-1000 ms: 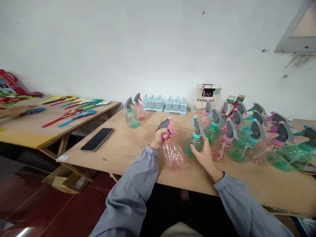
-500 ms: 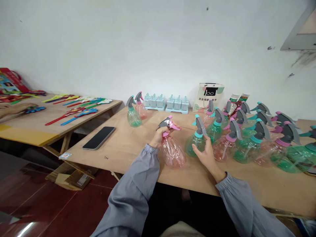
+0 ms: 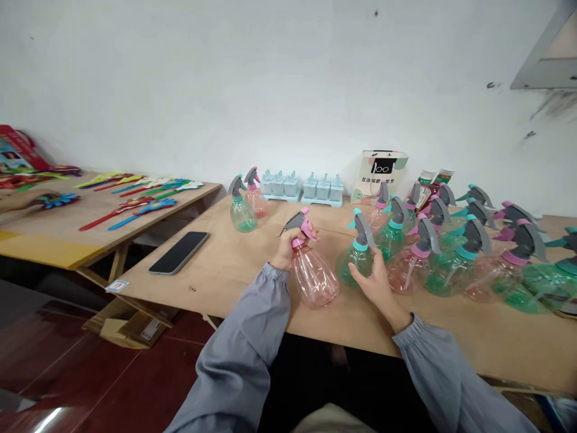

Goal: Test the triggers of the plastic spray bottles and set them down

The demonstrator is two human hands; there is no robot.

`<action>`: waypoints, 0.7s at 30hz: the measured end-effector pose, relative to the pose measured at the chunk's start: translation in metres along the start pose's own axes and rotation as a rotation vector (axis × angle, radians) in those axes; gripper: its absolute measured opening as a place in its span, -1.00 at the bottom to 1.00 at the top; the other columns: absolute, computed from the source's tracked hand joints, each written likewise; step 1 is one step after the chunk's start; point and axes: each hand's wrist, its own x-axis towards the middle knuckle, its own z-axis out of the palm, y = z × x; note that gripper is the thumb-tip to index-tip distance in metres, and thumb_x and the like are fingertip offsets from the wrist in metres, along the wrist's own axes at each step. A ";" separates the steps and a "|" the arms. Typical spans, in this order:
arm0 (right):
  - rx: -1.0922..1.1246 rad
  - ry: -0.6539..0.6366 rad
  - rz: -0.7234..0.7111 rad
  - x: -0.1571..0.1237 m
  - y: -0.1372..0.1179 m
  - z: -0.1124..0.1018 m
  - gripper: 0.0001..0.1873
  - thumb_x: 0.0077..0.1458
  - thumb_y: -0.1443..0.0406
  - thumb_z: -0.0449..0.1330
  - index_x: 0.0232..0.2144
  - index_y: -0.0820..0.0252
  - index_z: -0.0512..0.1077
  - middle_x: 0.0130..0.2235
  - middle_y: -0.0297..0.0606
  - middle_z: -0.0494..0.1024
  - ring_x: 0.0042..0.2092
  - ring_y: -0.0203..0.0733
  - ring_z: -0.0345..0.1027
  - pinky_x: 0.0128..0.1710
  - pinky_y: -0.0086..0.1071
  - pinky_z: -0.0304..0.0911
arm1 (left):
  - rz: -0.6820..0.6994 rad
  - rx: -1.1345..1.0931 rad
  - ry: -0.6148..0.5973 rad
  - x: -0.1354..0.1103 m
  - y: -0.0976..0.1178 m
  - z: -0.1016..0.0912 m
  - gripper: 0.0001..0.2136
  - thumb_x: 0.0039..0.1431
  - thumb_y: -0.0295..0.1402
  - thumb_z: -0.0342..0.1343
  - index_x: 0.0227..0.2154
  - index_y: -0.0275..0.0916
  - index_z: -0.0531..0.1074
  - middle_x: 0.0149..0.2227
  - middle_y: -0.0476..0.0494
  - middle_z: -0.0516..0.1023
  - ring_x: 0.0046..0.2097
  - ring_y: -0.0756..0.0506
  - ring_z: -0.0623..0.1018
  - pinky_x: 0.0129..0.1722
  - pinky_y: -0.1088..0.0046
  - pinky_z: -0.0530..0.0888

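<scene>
My left hand (image 3: 285,252) grips the neck of a clear pink spray bottle (image 3: 314,278) just under its grey and pink trigger head (image 3: 297,224); the bottle's base rests on the wooden table (image 3: 234,264), tilted slightly. My right hand (image 3: 375,281) has its fingers curled against the side of a green spray bottle (image 3: 356,262) with a teal collar, standing just right of the pink one. Both arms wear grey sleeves.
Many more pink and green spray bottles (image 3: 469,258) crowd the table's right side. Two bottles (image 3: 246,207) stand at the back left, near pale blue moulds (image 3: 302,187) and a paper bag (image 3: 381,174). A black phone (image 3: 178,252) lies left. Another person's hand (image 3: 20,200) rests on the neighbouring table among colourful plastic tools (image 3: 135,204).
My left hand has turned the pink bottle's trigger head, whose nozzle now points more to the left. My right hand stays on the green bottle.
</scene>
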 end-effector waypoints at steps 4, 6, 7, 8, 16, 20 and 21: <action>0.006 0.001 0.004 0.000 0.000 0.000 -0.45 0.13 0.13 0.29 0.10 0.13 0.24 0.04 -0.07 0.46 0.10 0.07 0.40 0.17 0.09 0.32 | 0.000 0.056 -0.060 -0.001 -0.002 -0.004 -0.78 -0.35 -0.41 0.06 -0.48 -0.24 0.42 -0.48 -0.10 0.53 -0.22 -0.20 0.64 -0.34 0.39 0.55; 0.006 0.002 0.002 0.000 0.000 0.000 -0.45 0.13 0.13 0.29 0.10 0.13 0.24 0.05 -0.06 0.46 0.11 0.08 0.40 0.18 0.09 0.32 | 0.016 0.043 -0.046 -0.001 -0.003 -0.004 -0.72 -0.31 -0.41 0.07 -0.40 -0.25 0.46 -0.36 -0.13 0.60 -0.15 -0.23 0.64 -0.28 0.34 0.57; 0.004 0.004 0.001 0.000 0.000 0.000 -0.45 0.13 0.13 0.29 0.10 0.13 0.24 0.05 -0.06 0.45 0.11 0.08 0.40 0.18 0.09 0.32 | 0.026 0.032 -0.035 -0.001 -0.003 -0.003 -0.69 -0.30 -0.41 0.07 -0.36 -0.25 0.47 -0.31 -0.14 0.62 -0.10 -0.25 0.64 -0.24 0.32 0.58; 0.001 0.005 0.000 0.000 0.000 0.000 -0.45 0.13 0.13 0.29 0.10 0.13 0.24 0.05 -0.06 0.45 0.12 0.07 0.40 0.18 0.09 0.32 | 0.038 0.019 -0.022 0.000 -0.003 -0.002 -0.67 -0.30 -0.41 0.07 -0.34 -0.24 0.47 -0.29 -0.15 0.62 -0.07 -0.26 0.64 -0.21 0.30 0.58; -0.009 -0.006 0.003 0.000 0.000 0.000 -0.44 0.13 0.12 0.29 0.11 0.14 0.23 0.06 -0.05 0.46 0.12 0.08 0.40 0.19 0.10 0.31 | -0.017 0.073 -0.040 -0.005 0.007 0.000 -0.77 -0.36 -0.37 0.07 -0.49 -0.24 0.41 -0.42 -0.15 0.59 -0.33 -0.15 0.62 -0.69 0.58 0.26; 0.000 -0.005 0.005 0.001 0.001 0.000 -0.44 0.13 0.11 0.28 0.11 0.13 0.24 0.06 -0.06 0.46 0.13 0.07 0.40 0.19 0.10 0.31 | 0.068 0.185 0.006 -0.016 0.024 0.005 -0.68 -0.23 -0.34 0.18 -0.31 -0.26 0.55 -0.20 -0.23 0.69 -0.21 -0.18 0.67 -0.66 0.59 0.27; 0.002 -0.005 0.006 0.001 0.002 0.000 -0.43 0.13 0.11 0.28 0.11 0.13 0.24 0.06 -0.06 0.46 0.13 0.07 0.40 0.19 0.10 0.31 | 0.110 0.230 0.034 -0.020 0.031 0.002 -0.67 -0.18 -0.32 0.23 -0.26 -0.25 0.57 -0.14 -0.24 0.69 -0.13 -0.21 0.67 -0.59 0.58 0.35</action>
